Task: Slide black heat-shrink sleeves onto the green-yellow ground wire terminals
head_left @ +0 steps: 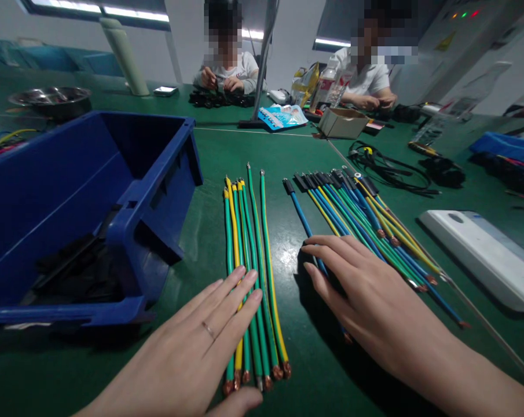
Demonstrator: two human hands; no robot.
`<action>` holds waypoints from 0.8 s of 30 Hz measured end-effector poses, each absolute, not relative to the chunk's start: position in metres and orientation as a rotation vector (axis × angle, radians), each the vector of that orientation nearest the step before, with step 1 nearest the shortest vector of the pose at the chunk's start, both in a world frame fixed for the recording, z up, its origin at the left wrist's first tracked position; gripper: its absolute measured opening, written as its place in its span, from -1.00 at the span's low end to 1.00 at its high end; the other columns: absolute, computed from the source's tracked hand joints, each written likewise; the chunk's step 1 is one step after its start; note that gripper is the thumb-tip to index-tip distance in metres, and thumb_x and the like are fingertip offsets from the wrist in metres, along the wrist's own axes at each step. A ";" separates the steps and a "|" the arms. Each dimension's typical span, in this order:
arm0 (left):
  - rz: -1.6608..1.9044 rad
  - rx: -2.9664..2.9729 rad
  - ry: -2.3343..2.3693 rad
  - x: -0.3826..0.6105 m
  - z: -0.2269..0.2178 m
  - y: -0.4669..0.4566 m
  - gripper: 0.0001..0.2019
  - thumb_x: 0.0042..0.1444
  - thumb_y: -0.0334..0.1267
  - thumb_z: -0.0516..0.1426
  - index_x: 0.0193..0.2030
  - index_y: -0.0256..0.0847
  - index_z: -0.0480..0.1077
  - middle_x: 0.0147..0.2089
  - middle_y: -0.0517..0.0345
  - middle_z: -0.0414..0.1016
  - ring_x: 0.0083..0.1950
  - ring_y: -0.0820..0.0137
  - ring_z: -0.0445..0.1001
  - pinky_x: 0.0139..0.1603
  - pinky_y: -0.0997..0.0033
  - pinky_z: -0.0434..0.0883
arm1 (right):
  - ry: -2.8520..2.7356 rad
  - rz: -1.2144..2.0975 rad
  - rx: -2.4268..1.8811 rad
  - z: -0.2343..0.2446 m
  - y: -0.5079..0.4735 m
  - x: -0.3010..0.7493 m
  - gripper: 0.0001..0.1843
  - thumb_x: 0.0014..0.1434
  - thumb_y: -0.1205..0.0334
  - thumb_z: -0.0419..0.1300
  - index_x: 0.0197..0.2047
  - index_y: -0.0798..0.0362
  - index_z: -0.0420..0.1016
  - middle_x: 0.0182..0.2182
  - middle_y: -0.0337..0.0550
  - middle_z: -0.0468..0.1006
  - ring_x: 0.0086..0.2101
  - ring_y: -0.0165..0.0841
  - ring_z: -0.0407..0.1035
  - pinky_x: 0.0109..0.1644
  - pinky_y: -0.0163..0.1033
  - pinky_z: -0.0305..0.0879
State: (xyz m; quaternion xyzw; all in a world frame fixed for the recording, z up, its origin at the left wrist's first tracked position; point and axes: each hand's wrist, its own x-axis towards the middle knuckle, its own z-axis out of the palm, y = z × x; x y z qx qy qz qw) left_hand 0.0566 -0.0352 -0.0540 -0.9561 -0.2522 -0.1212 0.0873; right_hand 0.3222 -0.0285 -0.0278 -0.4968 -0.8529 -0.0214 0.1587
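My left hand (201,341) lies flat, fingers stretched out, on a bundle of green-and-yellow wires (248,255) with bare copper ends near me. My right hand (361,284) rests palm down, fingers spread, on a second fan of wires (366,226), blue, green and yellow, which carry black sleeves at their far ends. One blue wire (299,211) runs under the right hand's fingers. Neither hand grips anything.
A large blue plastic bin (88,202) with black parts inside stands at the left. A white flat device (483,255) lies at the right. Two other people sit across the green table (288,145), with black cables (387,168), a cardboard box (342,123) and a metal bowl (51,98).
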 end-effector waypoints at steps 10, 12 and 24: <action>-0.342 -2.797 -0.686 0.057 -0.051 -0.033 -0.28 0.07 0.09 0.24 0.22 -0.47 0.40 0.29 -0.29 0.40 0.18 0.01 0.57 -0.07 0.18 0.67 | -2.392 -0.152 -1.456 -0.033 -0.028 0.323 -0.72 0.46 0.21 0.00 0.08 0.16 0.40 0.03 0.02 0.53 0.04 -0.17 0.40 0.10 -0.03 0.40; -0.323 -2.770 -0.656 0.058 -0.048 -0.032 -0.28 0.05 0.13 0.24 0.17 -0.46 0.43 0.25 -0.29 0.44 0.13 0.01 0.60 -0.14 0.19 0.68 | -2.386 -0.180 -1.475 -0.033 -0.028 0.323 -0.72 0.46 0.21 0.00 0.08 0.16 0.42 0.02 0.01 0.53 0.04 -0.17 0.40 0.09 -0.04 0.39; -0.345 -2.773 -0.666 0.055 -0.054 -0.032 -0.25 0.08 0.17 0.24 0.21 -0.46 0.39 0.28 -0.28 0.42 0.17 0.03 0.58 -0.06 0.20 0.67 | -2.366 -0.354 -1.588 -0.030 -0.030 0.328 -0.61 0.46 0.13 -0.02 0.07 0.22 0.47 -0.03 0.07 0.58 -0.03 -0.06 0.44 -0.12 -0.02 0.38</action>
